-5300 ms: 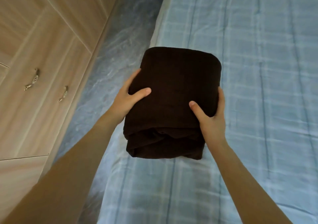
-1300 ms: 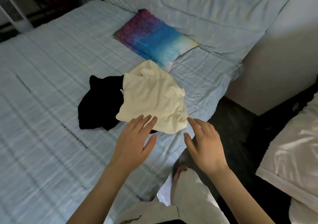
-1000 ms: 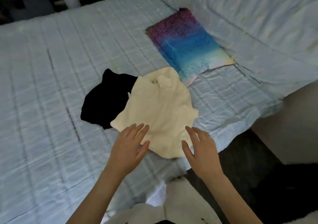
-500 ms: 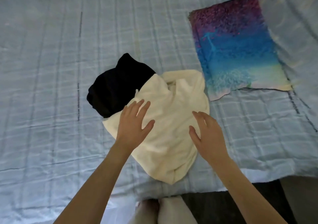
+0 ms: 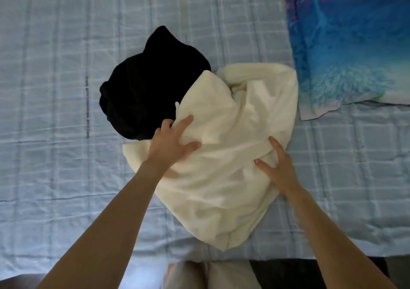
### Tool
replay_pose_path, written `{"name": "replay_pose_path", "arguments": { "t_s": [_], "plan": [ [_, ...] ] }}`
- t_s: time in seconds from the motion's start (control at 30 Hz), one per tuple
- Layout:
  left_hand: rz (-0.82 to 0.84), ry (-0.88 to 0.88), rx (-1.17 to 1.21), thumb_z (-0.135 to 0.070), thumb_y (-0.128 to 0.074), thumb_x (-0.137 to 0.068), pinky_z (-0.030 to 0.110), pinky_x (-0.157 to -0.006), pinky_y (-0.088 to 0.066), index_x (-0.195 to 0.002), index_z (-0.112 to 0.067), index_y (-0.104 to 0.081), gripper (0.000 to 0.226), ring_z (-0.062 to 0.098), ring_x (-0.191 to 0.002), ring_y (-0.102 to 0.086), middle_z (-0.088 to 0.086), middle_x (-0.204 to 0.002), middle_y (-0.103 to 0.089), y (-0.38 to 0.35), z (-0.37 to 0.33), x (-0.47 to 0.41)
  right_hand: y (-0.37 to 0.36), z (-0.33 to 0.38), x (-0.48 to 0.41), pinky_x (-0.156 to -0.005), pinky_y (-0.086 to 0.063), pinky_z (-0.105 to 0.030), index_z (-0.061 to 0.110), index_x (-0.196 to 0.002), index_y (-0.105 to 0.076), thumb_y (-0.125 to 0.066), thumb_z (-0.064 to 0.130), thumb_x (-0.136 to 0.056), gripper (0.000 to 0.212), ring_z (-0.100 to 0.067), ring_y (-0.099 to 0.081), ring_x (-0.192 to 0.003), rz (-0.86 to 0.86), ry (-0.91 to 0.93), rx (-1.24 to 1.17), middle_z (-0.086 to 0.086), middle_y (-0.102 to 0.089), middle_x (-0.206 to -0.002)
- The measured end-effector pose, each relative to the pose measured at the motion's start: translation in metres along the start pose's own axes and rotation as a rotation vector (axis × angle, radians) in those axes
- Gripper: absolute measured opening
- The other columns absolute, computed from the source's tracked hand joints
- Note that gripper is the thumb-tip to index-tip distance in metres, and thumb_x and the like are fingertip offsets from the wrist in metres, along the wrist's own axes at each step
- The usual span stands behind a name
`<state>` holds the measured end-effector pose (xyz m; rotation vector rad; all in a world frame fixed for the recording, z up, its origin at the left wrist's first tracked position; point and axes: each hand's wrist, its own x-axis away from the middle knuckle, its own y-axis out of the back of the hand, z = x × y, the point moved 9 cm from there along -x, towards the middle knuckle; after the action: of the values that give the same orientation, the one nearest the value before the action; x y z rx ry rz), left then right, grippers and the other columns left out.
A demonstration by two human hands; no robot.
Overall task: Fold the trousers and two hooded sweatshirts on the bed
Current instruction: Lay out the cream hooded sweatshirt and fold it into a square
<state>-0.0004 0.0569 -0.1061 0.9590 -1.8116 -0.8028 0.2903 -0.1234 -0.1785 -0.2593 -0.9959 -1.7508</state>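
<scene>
Cream sweatshirt (image 5: pixel 221 188) crumpled on bed (image 5: pixel 55 88), overlapping black garment (image 5: pixel 150 88), left grip (image 5: pixel 172 143) and right grip (image 5: pixel 280 168) both spread, pressing on the sweatshirt

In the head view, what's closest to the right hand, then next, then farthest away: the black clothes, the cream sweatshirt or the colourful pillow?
1. cream sweatshirt: directly under the right hand, touching it.
2. colourful pillow: up and to the right, with its lower corner near the fingertips.
3. black garment: over on the left, past the cream sweatshirt.
</scene>
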Motion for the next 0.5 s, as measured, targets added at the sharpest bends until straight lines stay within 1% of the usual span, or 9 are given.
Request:
{"name": "replay_pose_path", "arguments": {
  "t_s": [0.07, 0.1, 0.17, 0.23, 0.3, 0.33, 0.4, 0.5],
  "plan": [
    [0.001, -0.027, 0.092, -0.059, -0.072, -0.077, 0.026, -0.089, -0.041, -0.141, -0.049, -0.041, 0.072, 0.02, -0.108, -0.052, -0.001, -0.129, -0.04, 0.007, -0.009, 0.002, 0.001, 0.014, 0.003, -0.1, -0.039, -0.031, 0.049, -0.139, -0.043, -0.082, 0.047, -0.07, 0.08, -0.021, -0.049, -0.127, 0.001, 0.044, -0.061, -0.004, -0.049, -0.141],
    [-0.003, -0.042, 0.12, -0.055, -0.074, -0.077, 0.023, -0.084, -0.04, -0.139, -0.047, -0.046, 0.068, 0.016, -0.101, -0.053, -0.003, -0.124, -0.041, 0.011, -0.016, 0.005, 0.003, 0.022, 0.007, -0.096, -0.038, -0.028, 0.044, -0.136, -0.049, -0.082, 0.043, -0.069, 0.074, -0.018, -0.051, -0.122, -0.019, 0.063, -0.073, -0.002, -0.053, -0.135],
    [-0.049, -0.075, 0.152, -0.045, -0.077, -0.079, 0.022, -0.079, -0.039, -0.135, -0.04, -0.054, 0.06, 0.012, -0.091, -0.052, -0.005, -0.114, -0.042, 0.023, -0.03, 0.015, 0.01, 0.037, 0.024, -0.092, -0.04, -0.026, 0.037, -0.126, -0.057, -0.083, 0.031, -0.074, 0.058, -0.015, -0.053, -0.112, -0.075, 0.098, -0.089, -0.001, -0.057, -0.124],
    [-0.141, -0.119, 0.154, -0.035, -0.078, -0.079, 0.025, -0.077, -0.043, -0.129, -0.032, -0.062, 0.052, 0.012, -0.084, -0.052, -0.006, -0.107, -0.042, 0.038, -0.044, 0.029, 0.023, 0.055, 0.047, -0.085, -0.042, -0.02, 0.029, -0.115, -0.064, -0.08, 0.016, -0.078, 0.043, -0.016, -0.058, -0.105, -0.143, 0.151, -0.133, 0.001, -0.062, -0.114],
    [-0.191, -0.124, 0.168, -0.028, -0.078, -0.08, 0.023, -0.076, -0.041, -0.125, -0.026, -0.066, 0.047, 0.012, -0.085, -0.051, -0.005, -0.104, -0.044, 0.05, -0.05, 0.042, 0.041, 0.074, 0.07, -0.078, -0.042, -0.008, 0.024, -0.109, -0.066, -0.076, 0.008, -0.079, 0.035, -0.012, -0.06, -0.098, -0.197, 0.187, -0.169, 0.004, -0.066, -0.105],
    [-0.2, -0.117, 0.181, -0.025, -0.078, -0.081, 0.02, -0.076, -0.038, -0.124, -0.023, -0.067, 0.045, 0.012, -0.087, -0.051, -0.005, -0.104, -0.044, 0.055, -0.051, 0.048, 0.05, 0.084, 0.082, -0.075, -0.041, -0.004, 0.022, -0.107, -0.066, -0.076, 0.005, -0.079, 0.033, -0.007, -0.06, -0.093, -0.215, 0.207, -0.192, 0.006, -0.067, -0.101],
    [-0.221, -0.118, 0.192, -0.02, -0.077, -0.081, 0.018, -0.079, -0.036, -0.123, -0.018, -0.069, 0.043, 0.015, -0.092, -0.053, -0.004, -0.105, -0.048, 0.065, -0.057, 0.063, 0.067, 0.104, 0.104, -0.072, -0.04, -0.002, 0.02, -0.103, -0.066, -0.076, 0.002, -0.078, 0.032, 0.006, -0.058, -0.084, -0.233, 0.253, -0.223, 0.011, -0.065, -0.094],
    [-0.283, -0.183, 0.17, -0.015, -0.078, -0.079, 0.021, -0.082, -0.038, -0.119, -0.014, -0.071, 0.041, 0.022, -0.097, -0.058, 0.001, -0.106, -0.058, 0.086, -0.073, 0.092, 0.087, 0.131, 0.134, -0.073, -0.04, -0.001, 0.02, -0.106, -0.067, -0.077, 0.003, -0.078, 0.034, 0.008, -0.058, -0.086, -0.218, 0.31, -0.244, 0.009, -0.067, -0.099]
  ]
}}
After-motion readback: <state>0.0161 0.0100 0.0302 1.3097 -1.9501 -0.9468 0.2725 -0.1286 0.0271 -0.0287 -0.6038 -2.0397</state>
